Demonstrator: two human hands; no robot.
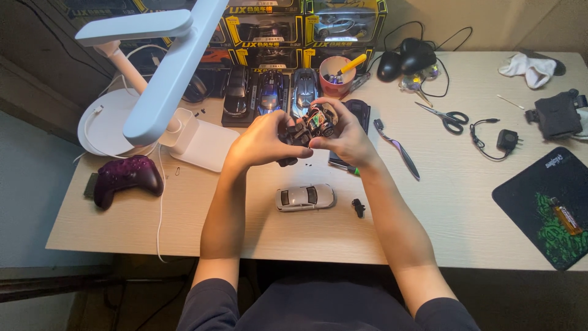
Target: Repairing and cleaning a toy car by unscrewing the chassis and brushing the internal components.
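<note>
Toy car chassis (309, 125) held by both hands above the open desk (453, 202) centre.

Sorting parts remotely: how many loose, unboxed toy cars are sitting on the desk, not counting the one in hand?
4. Three stand side by side behind the hands: black car, dark blue car, grey-blue car. A silver car body lies near the front edge. More may be hidden behind the lamp.

We see a pale wooden desk (465, 202) pushed close to a beige wall (508, 21). A white desk lamp (165, 79) rises over its far corner. Dim grey floor (30, 202) lies beside the desk, and shadow fills the space beneath.
</note>
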